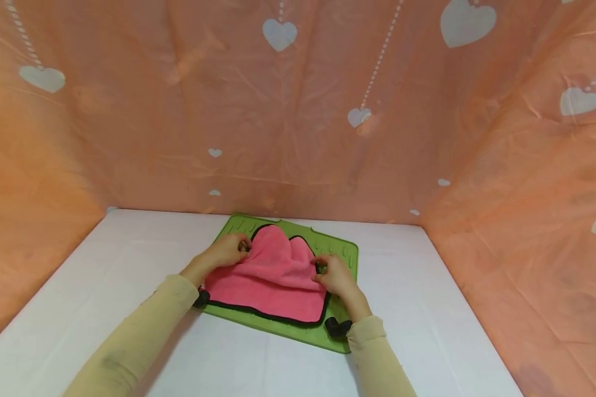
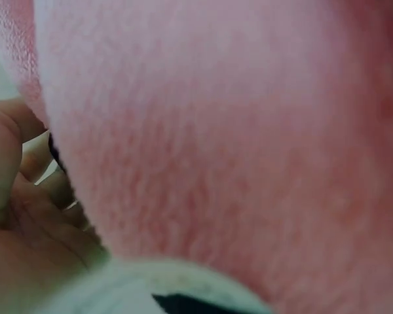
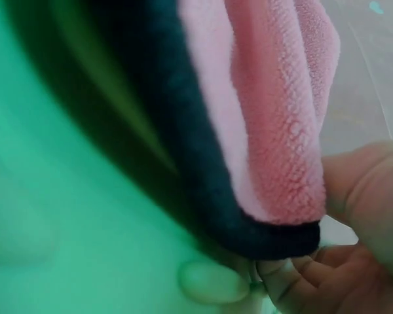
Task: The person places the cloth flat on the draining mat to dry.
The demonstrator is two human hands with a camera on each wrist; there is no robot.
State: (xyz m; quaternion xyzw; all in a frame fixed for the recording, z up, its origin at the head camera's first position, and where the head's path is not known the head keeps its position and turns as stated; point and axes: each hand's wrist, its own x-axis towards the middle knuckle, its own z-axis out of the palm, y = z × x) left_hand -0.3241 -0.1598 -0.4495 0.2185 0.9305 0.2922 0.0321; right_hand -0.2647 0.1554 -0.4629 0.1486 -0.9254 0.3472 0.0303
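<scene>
The left hand [image 1: 227, 252] and right hand [image 1: 336, 275] each pinch a side edge of the pink cloth [image 1: 273, 281], which lies between them on the green mat [image 1: 345, 253].

A: What surrounds the work area?

B: A white, cloth-covered bench [image 1: 129, 259] stands inside a peach-orange plastic backdrop printed with white hearts [image 1: 298, 110], which rises behind it and along both sides.

A: Anything lying on the bench?

B: A flat green rectangular silicone mat with raised ridges [image 1: 345, 259], near the back edge.
</scene>
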